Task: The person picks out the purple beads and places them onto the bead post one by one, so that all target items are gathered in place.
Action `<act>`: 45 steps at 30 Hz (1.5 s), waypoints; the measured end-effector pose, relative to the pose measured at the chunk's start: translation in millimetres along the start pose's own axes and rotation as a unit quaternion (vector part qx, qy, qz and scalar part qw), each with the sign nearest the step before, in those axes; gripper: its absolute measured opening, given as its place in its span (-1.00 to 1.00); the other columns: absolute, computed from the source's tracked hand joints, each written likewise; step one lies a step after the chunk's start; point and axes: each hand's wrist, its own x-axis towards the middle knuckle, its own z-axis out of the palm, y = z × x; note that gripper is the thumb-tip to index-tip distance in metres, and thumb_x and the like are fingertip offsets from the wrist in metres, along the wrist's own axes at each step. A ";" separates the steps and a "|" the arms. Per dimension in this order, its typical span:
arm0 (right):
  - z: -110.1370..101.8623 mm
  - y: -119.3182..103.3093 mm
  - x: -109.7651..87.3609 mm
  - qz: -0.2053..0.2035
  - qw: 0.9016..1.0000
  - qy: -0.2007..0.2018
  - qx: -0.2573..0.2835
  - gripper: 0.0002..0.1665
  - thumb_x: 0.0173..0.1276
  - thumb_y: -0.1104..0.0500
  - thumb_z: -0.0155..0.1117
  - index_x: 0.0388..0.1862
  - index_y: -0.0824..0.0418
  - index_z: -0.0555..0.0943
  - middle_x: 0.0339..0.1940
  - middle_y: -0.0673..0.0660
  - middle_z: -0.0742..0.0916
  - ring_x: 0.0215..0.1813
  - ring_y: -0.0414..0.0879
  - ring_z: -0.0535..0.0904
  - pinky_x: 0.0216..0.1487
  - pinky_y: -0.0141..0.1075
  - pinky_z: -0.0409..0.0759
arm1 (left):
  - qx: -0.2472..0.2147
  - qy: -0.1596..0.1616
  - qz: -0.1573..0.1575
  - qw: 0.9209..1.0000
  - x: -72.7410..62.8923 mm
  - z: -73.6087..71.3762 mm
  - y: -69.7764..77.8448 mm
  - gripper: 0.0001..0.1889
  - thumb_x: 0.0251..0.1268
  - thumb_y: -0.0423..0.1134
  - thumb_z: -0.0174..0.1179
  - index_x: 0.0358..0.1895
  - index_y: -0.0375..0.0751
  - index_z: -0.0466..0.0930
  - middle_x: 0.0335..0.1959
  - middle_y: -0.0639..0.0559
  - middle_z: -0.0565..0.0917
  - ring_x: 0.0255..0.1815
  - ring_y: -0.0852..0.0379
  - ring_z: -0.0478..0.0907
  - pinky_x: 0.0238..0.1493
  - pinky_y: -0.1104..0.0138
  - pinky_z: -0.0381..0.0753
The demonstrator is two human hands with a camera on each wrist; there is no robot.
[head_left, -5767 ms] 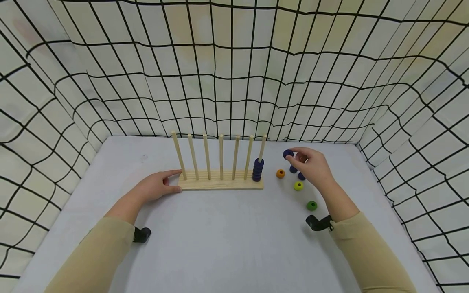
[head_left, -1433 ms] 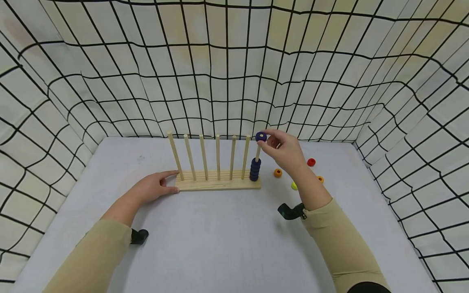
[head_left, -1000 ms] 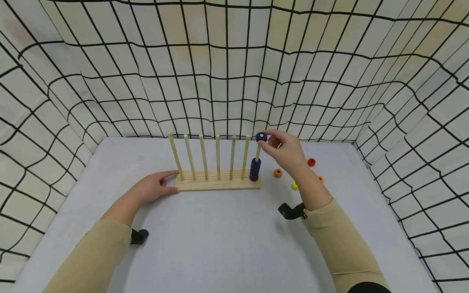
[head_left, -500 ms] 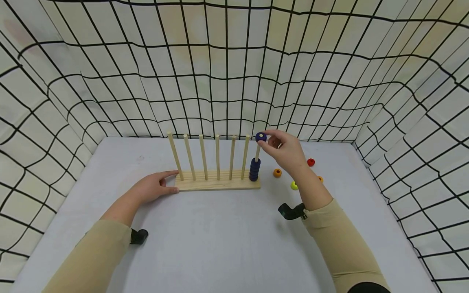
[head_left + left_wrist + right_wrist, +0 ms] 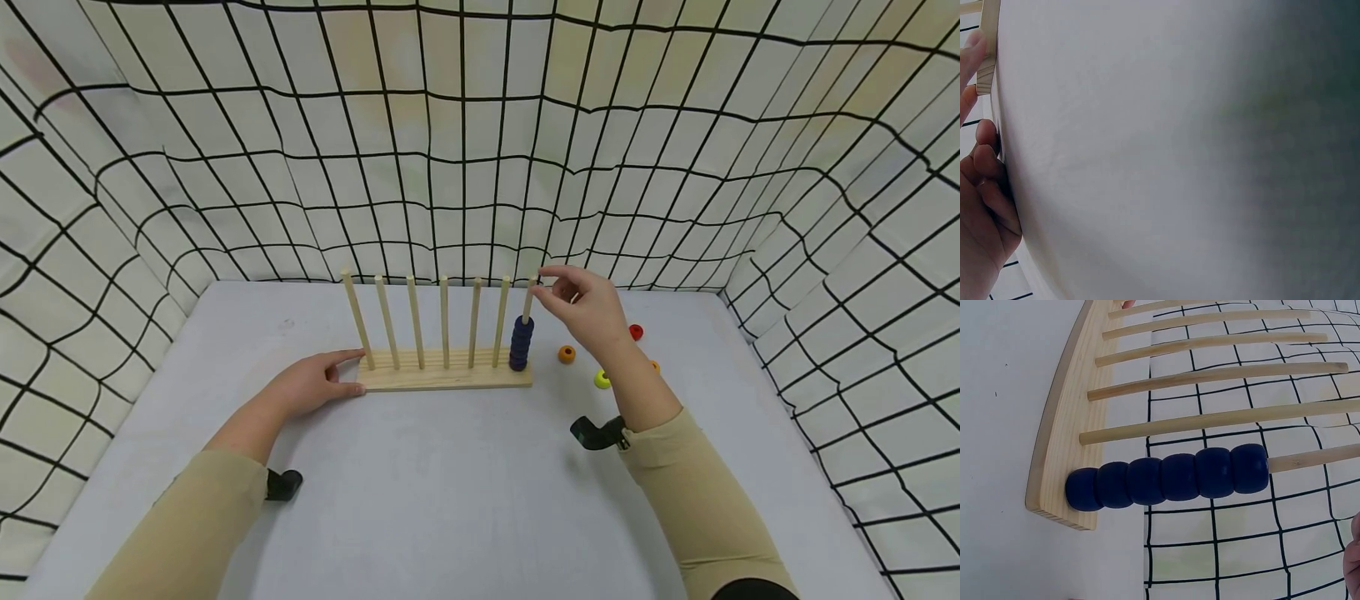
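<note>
In the head view, a pale wooden peg board (image 5: 450,380) with several upright pegs stands across the white table. My left hand (image 5: 309,385) pinches its left end, thumb at the front edge and a finger behind; the left wrist view catches this board end (image 5: 988,59) at its upper left. A stack of dark blue beads (image 5: 1163,478) fills the lower part of the rightmost peg (image 5: 1310,457). At that peg's top, my right hand (image 5: 591,310) has its thumb and forefinger parted, with no bead between them. The other pegs carry no beads.
Right of the board lie an orange bead (image 5: 566,360), a yellow bead (image 5: 602,382) and a red bead (image 5: 636,333). A second orange bead (image 5: 656,366) is partly hidden by the right forearm. Black netting (image 5: 465,179) over white walls rises behind the table and at both sides.
My right hand took a blue bead from the table to the rightmost peg, held it at the top, then let it drop onto the stack. The left hand stays on the board.
</note>
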 end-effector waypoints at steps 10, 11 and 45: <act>-4.2 2.8 -1.0 0.011 1.000 -0.001 -0.001 -0.59 0.37 -0.04 0.37 0.11 0.10 0.67 -0.35 0.05 0.61 -0.29 -0.06 0.48 -0.34 -0.29 0.43 | 0.000 -0.001 -0.001 1.000 -0.5 0.0 -1.4 -0.15 0.20 0.25 0.30 0.51 0.00 0.27 -0.37 -0.03 0.40 -0.38 0.05 0.31 -0.36 0.21 0.25; -4.6 3.9 -0.9 0.011 1.000 -0.002 -0.004 -0.59 0.37 -0.05 0.36 0.12 0.09 0.67 -0.35 0.05 0.61 -0.29 -0.06 0.48 -0.34 -0.29 0.43 | 0.000 -0.001 -0.001 1.000 -0.5 -0.1 -1.2 -0.15 0.20 0.25 0.30 0.51 -0.01 0.27 -0.37 -0.03 0.40 -0.38 0.05 0.31 -0.36 0.21 0.25; -26.2 42.0 -13.3 0.050 0.996 -0.029 -0.067 -0.56 0.38 -0.09 0.33 0.15 0.07 0.66 -0.31 0.07 0.60 -0.28 -0.02 0.48 -0.34 -0.22 0.45 | -0.007 0.001 0.006 1.000 0.3 -0.5 -1.7 -0.15 0.20 0.24 0.31 0.50 -0.02 0.28 -0.39 -0.01 0.41 -0.40 0.06 0.31 -0.35 0.22 0.25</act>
